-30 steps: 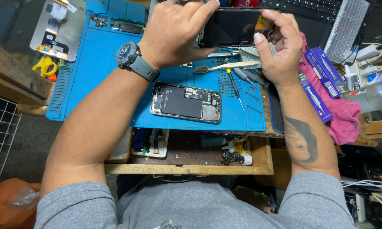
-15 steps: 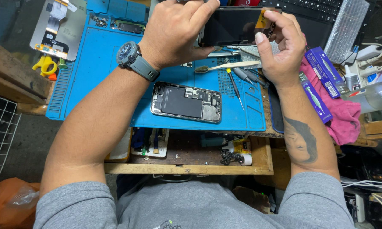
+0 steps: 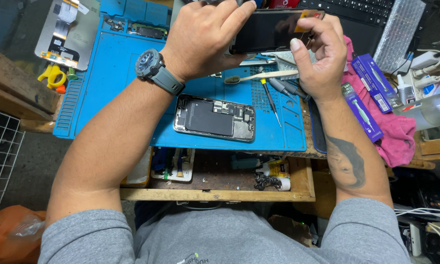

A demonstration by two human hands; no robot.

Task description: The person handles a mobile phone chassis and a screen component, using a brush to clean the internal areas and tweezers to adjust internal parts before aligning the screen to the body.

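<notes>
Both hands hold a dark phone screen (image 3: 273, 30) above the far edge of the tabletop. The left hand (image 3: 203, 36) grips its left end; the right hand (image 3: 317, 56) pinches what looks like an orange tab (image 3: 308, 14). An opened phone (image 3: 214, 117) lies on the blue mat (image 3: 112, 73).

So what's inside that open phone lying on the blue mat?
Inside the open phone a big black battery and small metal circuit parts show. Whatever lies under the battery is hidden. It rests on the blue mat.
</notes>
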